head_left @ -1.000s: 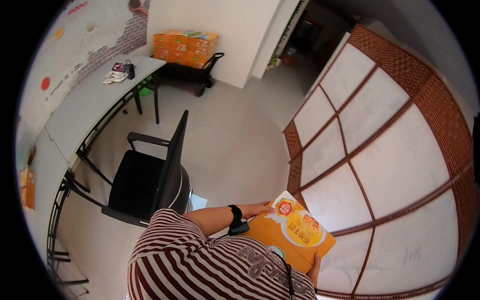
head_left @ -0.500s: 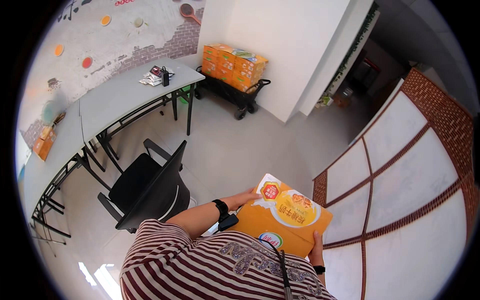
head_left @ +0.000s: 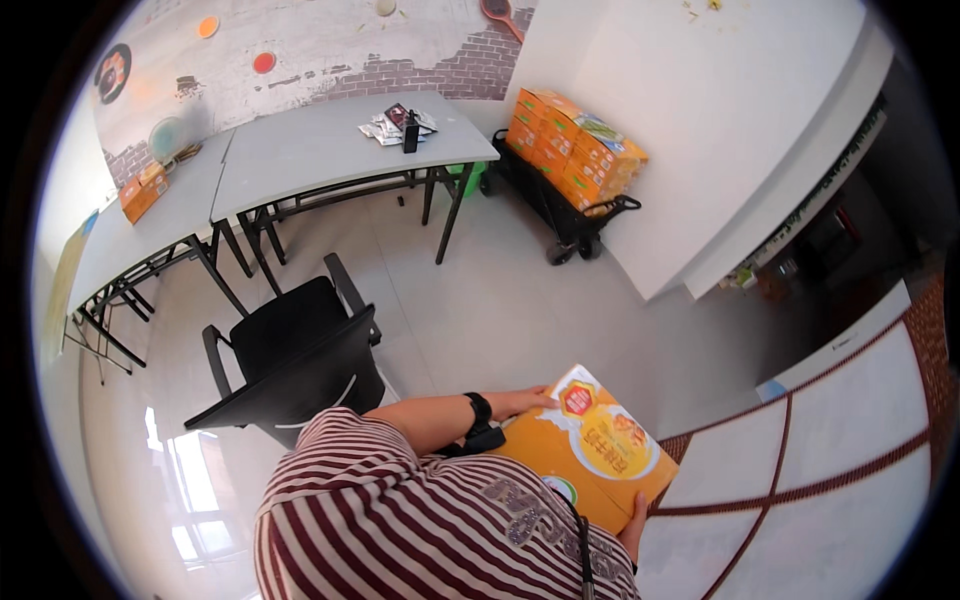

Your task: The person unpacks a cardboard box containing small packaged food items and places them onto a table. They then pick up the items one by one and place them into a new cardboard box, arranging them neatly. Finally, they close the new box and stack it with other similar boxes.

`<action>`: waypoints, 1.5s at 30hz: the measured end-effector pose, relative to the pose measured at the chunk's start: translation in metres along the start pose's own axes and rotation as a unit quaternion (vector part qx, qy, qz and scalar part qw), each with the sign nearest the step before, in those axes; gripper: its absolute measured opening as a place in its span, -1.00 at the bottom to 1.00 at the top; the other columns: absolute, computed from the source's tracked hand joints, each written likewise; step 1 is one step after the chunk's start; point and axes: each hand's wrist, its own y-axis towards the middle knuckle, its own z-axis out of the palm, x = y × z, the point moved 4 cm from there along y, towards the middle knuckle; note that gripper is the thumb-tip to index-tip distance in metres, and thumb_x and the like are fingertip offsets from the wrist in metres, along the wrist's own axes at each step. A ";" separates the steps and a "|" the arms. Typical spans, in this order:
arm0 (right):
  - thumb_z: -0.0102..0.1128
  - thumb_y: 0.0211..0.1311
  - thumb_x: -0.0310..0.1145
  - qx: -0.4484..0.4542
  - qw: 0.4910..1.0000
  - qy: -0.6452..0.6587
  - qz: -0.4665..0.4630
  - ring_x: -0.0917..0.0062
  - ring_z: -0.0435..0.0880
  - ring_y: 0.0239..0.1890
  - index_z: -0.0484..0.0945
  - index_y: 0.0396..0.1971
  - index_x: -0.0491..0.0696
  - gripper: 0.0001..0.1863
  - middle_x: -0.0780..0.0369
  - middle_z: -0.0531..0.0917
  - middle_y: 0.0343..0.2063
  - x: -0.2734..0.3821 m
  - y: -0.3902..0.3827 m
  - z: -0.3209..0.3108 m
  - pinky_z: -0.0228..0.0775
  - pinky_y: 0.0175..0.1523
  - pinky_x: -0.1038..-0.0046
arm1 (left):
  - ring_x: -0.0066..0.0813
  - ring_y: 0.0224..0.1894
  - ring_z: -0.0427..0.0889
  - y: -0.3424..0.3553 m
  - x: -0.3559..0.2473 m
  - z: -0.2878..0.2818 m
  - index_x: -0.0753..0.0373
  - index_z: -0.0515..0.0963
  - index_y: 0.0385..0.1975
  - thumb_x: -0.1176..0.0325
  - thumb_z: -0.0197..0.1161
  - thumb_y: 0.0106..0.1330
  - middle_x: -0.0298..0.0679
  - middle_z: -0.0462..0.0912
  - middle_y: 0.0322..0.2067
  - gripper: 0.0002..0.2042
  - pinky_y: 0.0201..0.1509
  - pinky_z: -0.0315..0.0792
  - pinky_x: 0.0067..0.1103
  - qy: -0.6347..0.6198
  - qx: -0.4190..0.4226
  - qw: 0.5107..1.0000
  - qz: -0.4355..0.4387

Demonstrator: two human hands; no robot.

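Observation:
An orange carton [head_left: 570, 460] with a picture of a drink on its face is held against my front, tilted. My left hand [head_left: 524, 401] grips its upper left edge, and a black band circles that wrist. At the lower right edge my right hand [head_left: 636, 525] has hold of the same carton; its fingers partly wrap round the side. The carton's underside and its near end are hidden by my striped shirt.
A black office chair [head_left: 300, 345] stands at my left. Behind it are grey tables [head_left: 310, 135] bearing packets [head_left: 395, 125] and a small orange box [head_left: 143, 192]. A black wagon [head_left: 545, 195] holds stacked orange cartons [head_left: 575, 145]. To my right is a folding screen [head_left: 730, 450].
My view has turned toward the left, so the tables, chair and wagon sit differently in the picture. Both hands keep their hold on the carton.

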 end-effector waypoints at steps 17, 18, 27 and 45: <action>-0.09 0.23 0.08 -0.045 0.997 0.020 0.051 0.35 0.45 0.04 0.21 0.15 -0.01 -0.39 0.15 0.44 0.03 0.114 0.244 0.135 0.34 0.08 0.31 | -0.42 0.12 0.35 0.229 -0.189 -0.134 0.23 0.01 0.28 -0.01 0.25 0.10 -0.15 0.29 0.13 -0.18 0.16 0.26 -0.46 0.038 0.030 0.999 0.004; -0.08 0.23 0.07 -0.045 0.998 -0.004 0.041 0.38 0.45 0.05 0.21 0.15 -0.02 -0.40 0.16 0.44 0.04 0.122 0.263 0.138 0.34 0.08 0.33 | -0.43 0.11 0.37 0.222 -0.212 -0.135 0.24 0.01 0.27 0.03 0.24 0.13 -0.14 0.32 0.11 -0.21 0.15 0.28 -0.47 0.029 0.021 0.999 0.011; 0.02 0.23 -0.13 0.056 0.986 -0.153 -0.017 0.41 0.46 0.04 0.21 0.15 -0.10 -0.44 0.17 0.44 0.03 0.166 0.496 0.184 0.36 0.08 0.39 | -0.43 0.05 0.45 0.279 -0.282 -0.248 0.23 0.04 0.23 0.21 0.19 0.21 -0.16 0.40 0.07 -0.35 0.12 0.35 -0.50 -0.101 -0.070 0.987 0.107; 0.18 0.15 -0.22 0.226 0.936 -0.264 0.047 0.46 0.44 0.04 0.16 0.18 -0.19 -0.34 0.12 0.43 0.03 0.261 0.898 0.363 0.29 0.09 0.48 | -0.33 -0.04 0.55 0.432 -0.427 -0.420 0.31 0.28 0.08 0.08 0.16 0.20 -0.09 0.51 -0.03 -0.45 0.03 0.45 -0.50 -0.232 -0.286 0.917 0.154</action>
